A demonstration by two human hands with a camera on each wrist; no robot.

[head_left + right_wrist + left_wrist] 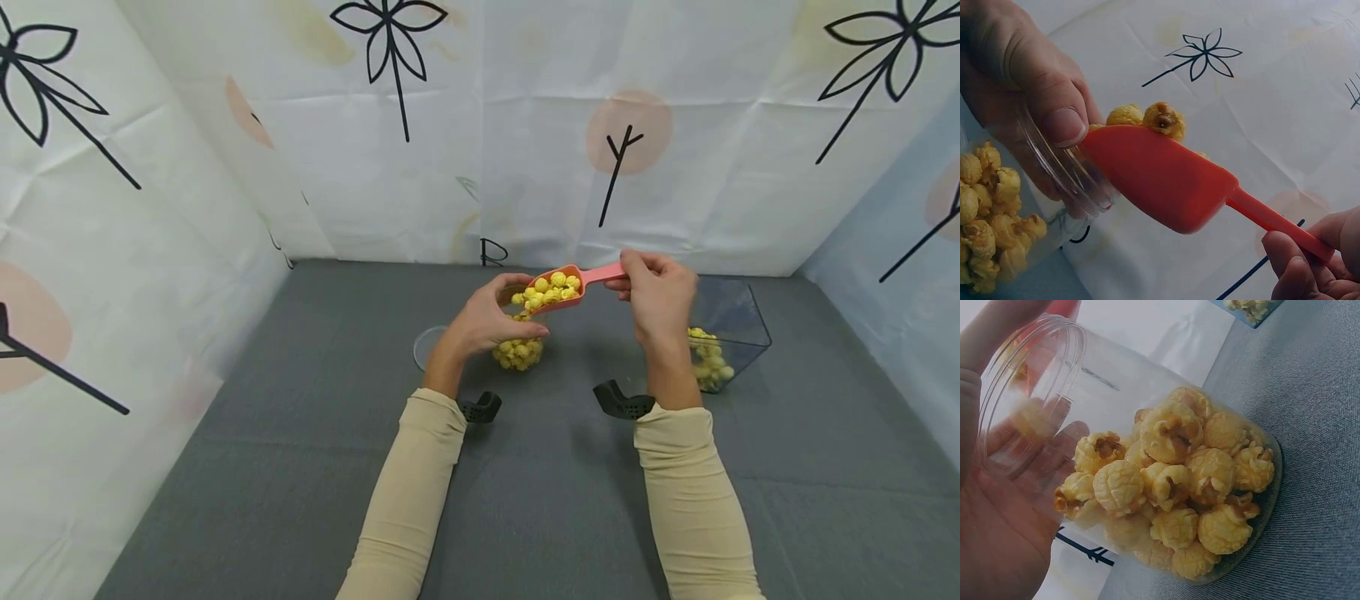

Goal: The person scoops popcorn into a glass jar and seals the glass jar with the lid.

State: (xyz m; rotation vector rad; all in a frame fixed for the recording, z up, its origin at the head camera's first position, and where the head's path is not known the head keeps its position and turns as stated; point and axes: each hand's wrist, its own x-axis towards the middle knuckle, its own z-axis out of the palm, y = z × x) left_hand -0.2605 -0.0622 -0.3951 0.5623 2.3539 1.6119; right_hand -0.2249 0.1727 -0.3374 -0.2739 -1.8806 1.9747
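My left hand (491, 318) grips a clear plastic jar (1129, 381) around its neck, thumb on the near side and fingers behind. Yellow popcorn (1172, 481) fills the lower part of the jar, which stands on the table. In my right hand (662, 292) the handle of a red scoop (1160, 178) is pinched between thumb and fingers. Popcorn (551, 287) is heaped in the scoop. Its tip lies at the jar's mouth, tilted down toward the opening, close to my left thumb in the right wrist view.
A clear rectangular container (738, 312) with more popcorn (708, 360) stands to the right, partly behind my right wrist. A round clear lid (426, 346) lies left of the jar, partly hidden by my left wrist. Patterned cloth walls (525, 167) enclose the grey table (547, 500).
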